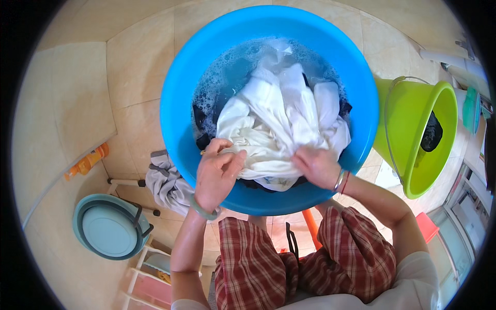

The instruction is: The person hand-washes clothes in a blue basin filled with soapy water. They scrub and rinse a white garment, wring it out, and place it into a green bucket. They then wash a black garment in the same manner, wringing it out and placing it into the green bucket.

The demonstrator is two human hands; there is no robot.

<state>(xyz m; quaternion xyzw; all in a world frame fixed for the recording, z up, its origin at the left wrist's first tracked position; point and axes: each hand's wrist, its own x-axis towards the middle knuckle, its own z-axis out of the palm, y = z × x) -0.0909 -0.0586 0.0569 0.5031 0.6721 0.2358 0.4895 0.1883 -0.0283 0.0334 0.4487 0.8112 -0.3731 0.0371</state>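
A big round blue tub [181,67] of soapy water stands in front of my knees. In it lies a wet white garment [274,119], bunched toward the near rim and trailing off to the far side. My left hand [219,173] has its fingers curled onto the left edge of the cloth, over the near rim. On the right, my right hand [318,167] is closed on a fold of the same garment, its fingertips partly hidden. Dark cloth [201,141] shows in the water around and beneath the white one.
To the right, a lime-green bucket [398,111] with a wire handle is tipped, a black thing inside. A grey garment [168,181] lies on the tiled floor at left. Nearby are a grey-blue basin [108,232], an orange bottle-like thing [88,163] and a white rack [137,271].
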